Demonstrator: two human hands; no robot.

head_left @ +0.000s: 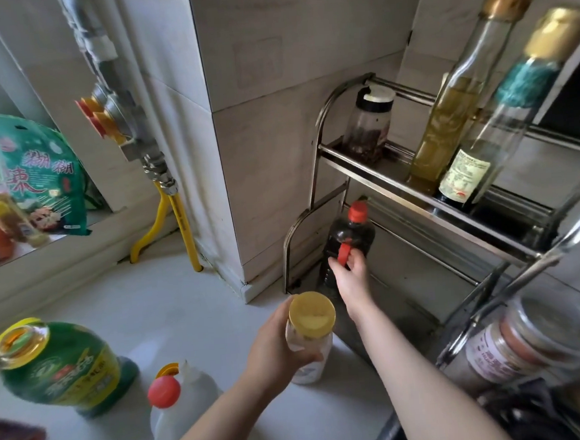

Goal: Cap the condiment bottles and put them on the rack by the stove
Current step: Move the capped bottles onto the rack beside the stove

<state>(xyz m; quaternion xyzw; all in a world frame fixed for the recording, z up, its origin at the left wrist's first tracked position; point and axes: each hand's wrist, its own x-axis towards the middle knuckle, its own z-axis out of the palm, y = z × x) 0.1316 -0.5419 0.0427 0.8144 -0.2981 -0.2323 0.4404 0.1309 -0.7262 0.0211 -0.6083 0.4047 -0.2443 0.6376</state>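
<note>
A dark sauce bottle (348,239) with a red cap and red handle stands on the lower shelf of the steel rack (374,176). My right hand (351,277) grips its red handle. My left hand (276,344) holds a small white jar (310,338) with a yellow lid, resting on the counter in front of the rack. On the upper shelf stand a dark jar (367,125), a tall oil bottle (452,112) and a gold-capped bottle (495,126). At the left, a green oil jug (58,366) stands uncapped beside a white jug (178,403) with a red cap.
A tiled pillar (260,153) rises just left of the rack. A yellow gas hose (175,221) and valve run down the wall. A green snack bag (42,175) leans on the window sill. Lidded tubs (530,340) sit at the lower right.
</note>
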